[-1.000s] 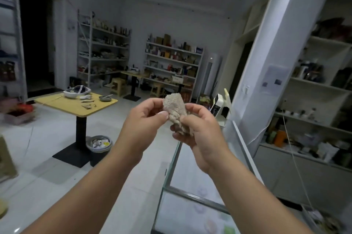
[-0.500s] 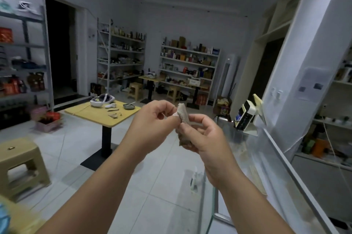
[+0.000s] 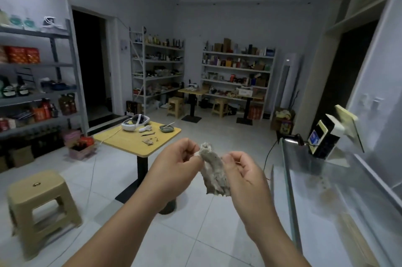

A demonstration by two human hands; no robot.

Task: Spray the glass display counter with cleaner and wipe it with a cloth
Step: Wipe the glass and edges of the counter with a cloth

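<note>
**Cloth's in hand, glass not touched yet**

The cloth (image 3: 214, 172), a scruffy grey-beige rag, hangs crumpled in mid-air between both hands. It's over the floor, just off the counter's long left edge, not on the glass at all. The left hand (image 3: 175, 165) pinches its top corner with curled fingers. The right hand (image 3: 243, 172) has thumb and fingers closed on the rag's right side. To me it looks like the rag is being pulled open or bunched into a pad, so I'd call this prep, before any wiping.

The glass display counter (image 3: 352, 197) runs along the person's right. Its top looks dull and smeary, with brownish patches around the middle. A payment terminal (image 3: 322, 138) stands at the far end.

I can't spot a spray bottle anywhere, and I can't tell if the glass is wet. So the next move probably means finding the cleaner first, then turning right and laying the rag flat on the top. One hand should do for that. I'd go easy near the terminal at the far end.

Further out there's a yellow table (image 3: 139, 140) across the tiles and a beige stool (image 3: 37, 197) off to the left.
</note>
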